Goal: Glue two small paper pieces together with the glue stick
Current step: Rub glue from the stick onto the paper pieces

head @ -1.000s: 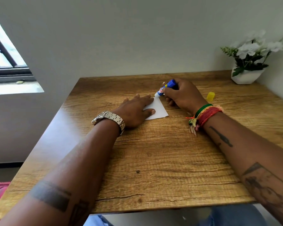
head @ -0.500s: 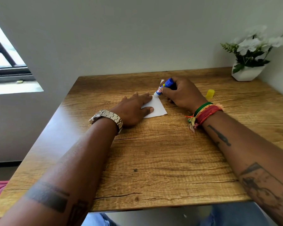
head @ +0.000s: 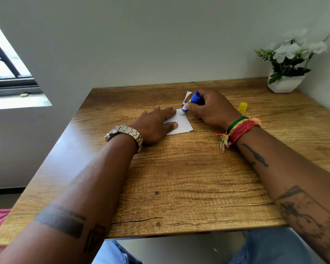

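Two white paper pieces show: one paper piece (head: 181,125) lies flat on the wooden table (head: 179,178), pinned under the spread fingers of the left hand (head: 154,124); a second paper piece (head: 187,95) peeks out behind the right hand (head: 213,109) (mostly hidden). One glue stick (head: 191,103), blue-bodied, is clasped in the right hand's curled fingers, tilted, its white tip touching the near piece's far corner. One yellow cap (head: 243,107) stands just beside the right wrist. One white pot of white flowers (head: 286,73) occupies the far right corner. A pale wall rises behind; one window (head: 6,63) is at left.
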